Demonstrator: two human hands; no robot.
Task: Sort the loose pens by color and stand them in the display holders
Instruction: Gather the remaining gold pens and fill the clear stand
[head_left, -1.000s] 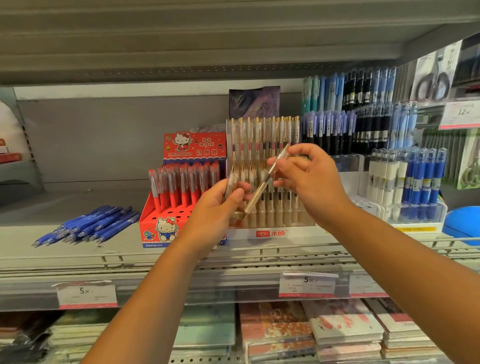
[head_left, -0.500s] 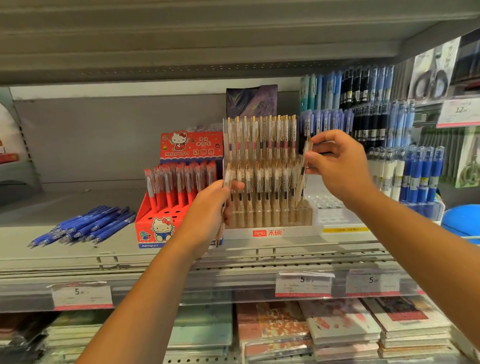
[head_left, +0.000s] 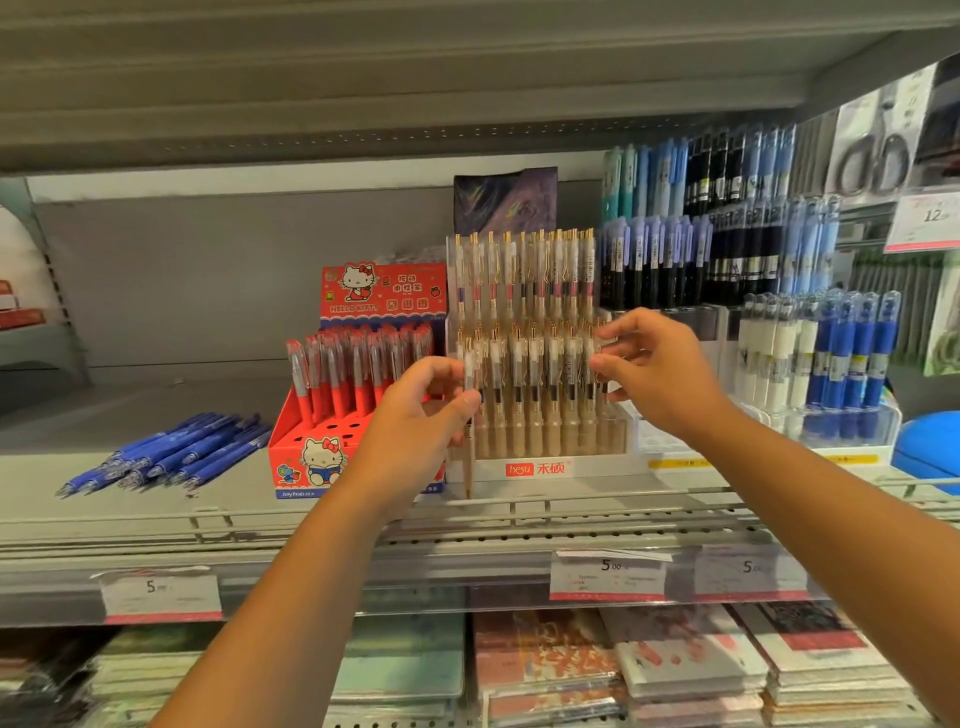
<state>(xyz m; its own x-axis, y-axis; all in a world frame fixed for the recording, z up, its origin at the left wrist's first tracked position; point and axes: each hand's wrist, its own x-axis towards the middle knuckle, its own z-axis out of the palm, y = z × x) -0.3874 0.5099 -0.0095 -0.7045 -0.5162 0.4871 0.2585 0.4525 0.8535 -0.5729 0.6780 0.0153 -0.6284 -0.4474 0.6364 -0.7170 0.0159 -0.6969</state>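
- The left hand (head_left: 410, 431) pinches one gold pen (head_left: 469, 457) between the thumb and the fingers, at the upper part of the barrel. The pen hangs almost upright, tip down, just in front of the left front corner of the clear holder (head_left: 571, 467). I think it is held this way so that it can go straight down into a hole.
- The right hand (head_left: 665, 379) is at the right end of the front row of the clear holder. Its thumb and fingers are loosely curled at the pen tops. I cannot tell whether it pinches a pen there or only touches one.
- The clear holder carries gold pens in stepped rows, all upright, so the back rows show above the front ones. The held pen has the same colour, so in my judgement this is its right place.
- Just beside the clear holder, on its left, stands the red holder (head_left: 337, 431). Red pens fill its back rows, and several front holes are free.
- Further left of the clear holder, well apart from it, the loose blue pens (head_left: 171, 452) lie flat in a heap on the shelf (head_left: 104, 415). They are not yet sorted.
- To the right of the clear holder stands the blue and white holder (head_left: 831, 364), with its pens upright. Probably the blue heap belongs in a holder like this one.
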